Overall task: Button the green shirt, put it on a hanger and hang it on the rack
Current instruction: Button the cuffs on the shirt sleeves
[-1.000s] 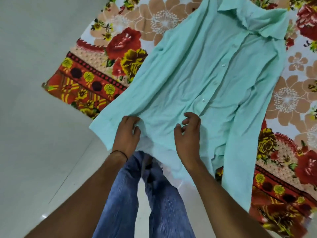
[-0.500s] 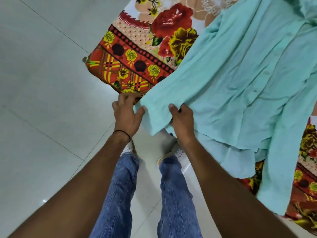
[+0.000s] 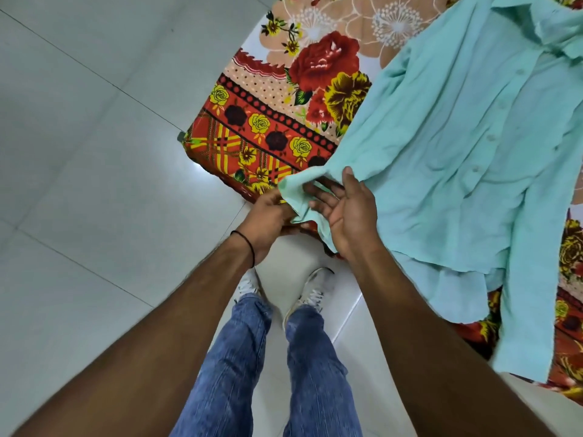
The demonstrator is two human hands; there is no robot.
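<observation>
The light green shirt lies spread face up on a floral bedspread, collar at the top right, its button row running down the middle. Its left sleeve end hangs over the bed's corner. My left hand grips that sleeve's cuff from below. My right hand holds the same cuff from the right, thumb on top of the cloth, palm turned up and fingers spread under it. The other sleeve hangs down off the bed edge at the right. No hanger or rack is in view.
The bed with the red, yellow and beige floral bedspread fills the upper right. Pale floor tiles lie to the left and below. My legs in blue jeans and white shoes stand at the bed's corner.
Both hands moved from the shirt's bottom hem to the left sleeve's cuff at the bed corner. The right hand turned palm up under the cuff. The camera view shifted left.
</observation>
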